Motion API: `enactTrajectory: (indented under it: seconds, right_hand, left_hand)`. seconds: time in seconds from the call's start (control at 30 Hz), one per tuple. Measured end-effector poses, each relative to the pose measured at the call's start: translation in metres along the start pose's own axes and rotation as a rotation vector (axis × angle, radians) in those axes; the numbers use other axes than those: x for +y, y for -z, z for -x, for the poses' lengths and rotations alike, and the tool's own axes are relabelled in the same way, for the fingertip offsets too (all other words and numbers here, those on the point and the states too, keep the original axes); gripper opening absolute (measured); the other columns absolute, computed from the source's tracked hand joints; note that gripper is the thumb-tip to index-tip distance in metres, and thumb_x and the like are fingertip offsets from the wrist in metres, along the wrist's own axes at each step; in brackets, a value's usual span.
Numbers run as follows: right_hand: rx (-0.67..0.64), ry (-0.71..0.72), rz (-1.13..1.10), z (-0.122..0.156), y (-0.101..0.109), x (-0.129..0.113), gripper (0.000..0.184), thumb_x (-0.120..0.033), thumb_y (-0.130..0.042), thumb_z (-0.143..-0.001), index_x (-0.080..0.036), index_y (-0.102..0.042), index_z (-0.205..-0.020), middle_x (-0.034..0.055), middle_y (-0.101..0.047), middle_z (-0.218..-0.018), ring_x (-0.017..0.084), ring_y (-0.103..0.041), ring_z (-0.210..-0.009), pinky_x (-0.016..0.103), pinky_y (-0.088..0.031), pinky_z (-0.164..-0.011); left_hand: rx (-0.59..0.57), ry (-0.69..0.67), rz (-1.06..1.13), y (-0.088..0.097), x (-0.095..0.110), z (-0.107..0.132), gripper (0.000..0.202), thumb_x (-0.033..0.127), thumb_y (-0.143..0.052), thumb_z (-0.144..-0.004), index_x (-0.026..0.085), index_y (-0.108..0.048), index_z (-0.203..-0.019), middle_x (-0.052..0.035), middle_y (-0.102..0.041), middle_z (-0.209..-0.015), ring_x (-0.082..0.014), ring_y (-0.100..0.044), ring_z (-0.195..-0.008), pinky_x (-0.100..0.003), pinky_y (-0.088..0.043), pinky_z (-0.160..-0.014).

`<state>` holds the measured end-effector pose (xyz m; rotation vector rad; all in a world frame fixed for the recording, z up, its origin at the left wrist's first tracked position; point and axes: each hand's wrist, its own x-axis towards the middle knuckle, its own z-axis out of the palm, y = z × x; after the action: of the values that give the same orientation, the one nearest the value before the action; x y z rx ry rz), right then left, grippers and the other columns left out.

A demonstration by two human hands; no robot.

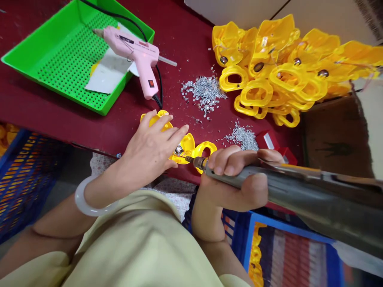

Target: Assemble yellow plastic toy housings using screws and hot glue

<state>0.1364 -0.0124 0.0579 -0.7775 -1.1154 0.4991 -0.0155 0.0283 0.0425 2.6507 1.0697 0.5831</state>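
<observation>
My left hand (151, 145) rests with fingers spread on a yellow plastic piece (186, 149), holding it against the table. A small silver stud (178, 150) sits on that piece, right by the metal tip of a grey pen-shaped hand tool (236, 175). My right hand (233, 175) grips this tool, whose thick body runs out past the right edge. Between the hands lie two scattered piles of tiny silver stones (203, 93). A heap of similar yellow plastic pieces (269, 67) lies beyond them.
A pink glue gun (134, 52) with a black cord lies across a green perforated tray (54, 88) on the dark red table (89, 107). Small red boxes (267, 140) and a cardboard box (335, 135) stand at right. Blue crates (24, 183) sit low on both sides.
</observation>
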Motion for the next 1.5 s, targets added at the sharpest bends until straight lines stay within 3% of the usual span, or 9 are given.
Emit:
enactTrajectory:
  seconds: [0.33,0.47,0.63,0.87,1.03,1.2,1.37,1.43,1.5]
  right_hand:
    - [-0.072,-0.023,0.124,-0.002,-0.003,-0.005,0.019,-0.026,-0.048,-0.088,-0.028,-0.062,-0.101,-0.007,-0.031,-0.057,0.01,-0.036,-0.041,0.023,-0.033,-0.039]
    - [-0.145,0.017,0.147,-0.006,-0.002,-0.001,0.018,-0.027,-0.045,-0.089,-0.027,-0.06,-0.099,-0.0077,-0.031,-0.057,0.009,-0.034,-0.039,0.022,-0.031,-0.036]
    - [-0.212,-0.012,0.149,-0.008,-0.001,0.003,0.01,-0.034,-0.05,-0.089,-0.032,-0.058,-0.095,-0.0082,-0.031,-0.053,0.011,-0.031,-0.037,0.025,-0.029,-0.033]
    - [-0.206,0.052,0.078,-0.002,-0.006,0.013,0.018,-0.045,-0.056,-0.089,-0.031,-0.055,-0.099,-0.0101,-0.033,-0.052,0.009,-0.032,-0.036,0.023,-0.031,-0.035]
    - [-0.116,0.075,0.011,-0.007,-0.003,-0.001,0.019,-0.039,-0.055,-0.088,-0.028,-0.059,-0.103,-0.0091,-0.035,-0.054,0.009,-0.037,-0.039,0.021,-0.034,-0.036]
    - [0.065,0.191,0.117,-0.013,0.032,-0.038,0.021,-0.033,-0.053,-0.084,-0.025,-0.066,-0.098,-0.0081,-0.037,-0.056,0.008,-0.034,-0.039,0.022,-0.033,-0.036]
    - [0.329,0.156,0.285,-0.001,0.081,-0.044,0.021,-0.027,-0.06,-0.072,-0.022,-0.069,-0.09,-0.0078,-0.043,-0.05,0.01,-0.037,-0.039,0.025,-0.031,-0.037]
    - [0.414,0.09,0.369,0.007,0.095,-0.042,0.02,-0.023,-0.063,-0.069,-0.022,-0.07,-0.088,-0.006,-0.046,-0.051,0.012,-0.041,-0.041,0.029,-0.034,-0.04]
    - [0.491,0.046,0.427,0.014,0.104,-0.039,0.02,-0.021,-0.068,-0.066,-0.024,-0.073,-0.085,-0.0033,-0.048,-0.053,0.014,-0.043,-0.043,0.033,-0.036,-0.043]
  left_hand:
    - [-0.015,0.041,0.016,-0.004,0.0,0.0,0.061,0.028,-0.07,-0.082,0.01,-0.047,-0.136,-0.015,-0.064,-0.124,-0.0365,-0.045,-0.133,-0.059,-0.031,-0.112]
    - [0.027,0.03,0.017,-0.009,0.001,0.001,0.051,0.028,-0.059,-0.089,0.007,-0.048,-0.134,-0.0154,-0.064,-0.122,-0.039,-0.046,-0.132,-0.061,-0.029,-0.111]
    - [0.088,0.058,0.088,-0.009,0.005,0.004,0.039,0.017,-0.048,-0.092,0.016,-0.052,-0.131,-0.0095,-0.065,-0.121,-0.0333,-0.047,-0.133,-0.06,-0.029,-0.113]
    - [0.066,0.014,-0.016,-0.006,0.003,0.006,0.055,0.024,-0.067,-0.083,0.011,-0.051,-0.134,-0.0142,-0.066,-0.121,-0.0351,-0.046,-0.132,-0.06,-0.032,-0.112]
    - [0.093,0.068,-0.018,-0.007,0.01,0.007,0.06,0.024,-0.074,-0.078,0.013,-0.053,-0.133,-0.0154,-0.065,-0.123,-0.0386,-0.046,-0.132,-0.062,-0.033,-0.109]
    - [0.085,0.069,-0.057,-0.007,0.014,0.011,0.063,0.032,-0.078,-0.076,0.012,-0.055,-0.132,-0.0164,-0.062,-0.13,-0.039,-0.043,-0.135,-0.063,-0.027,-0.114]
    - [0.16,0.028,-0.047,-0.009,0.01,0.011,0.01,0.026,-0.068,-0.085,0.019,-0.073,-0.091,-0.0118,-0.063,-0.128,-0.0358,-0.045,-0.133,-0.062,-0.029,-0.112]
    - [0.218,0.006,-0.02,-0.009,0.009,0.01,0.016,0.022,-0.06,-0.09,0.019,-0.072,-0.079,-0.009,-0.067,-0.118,-0.0328,-0.048,-0.131,-0.06,-0.031,-0.11]
    - [0.263,0.012,0.034,-0.007,0.01,0.01,0.02,0.02,-0.053,-0.093,0.018,-0.069,-0.081,-0.0074,-0.07,-0.105,-0.0283,-0.055,-0.123,-0.054,-0.035,-0.108]
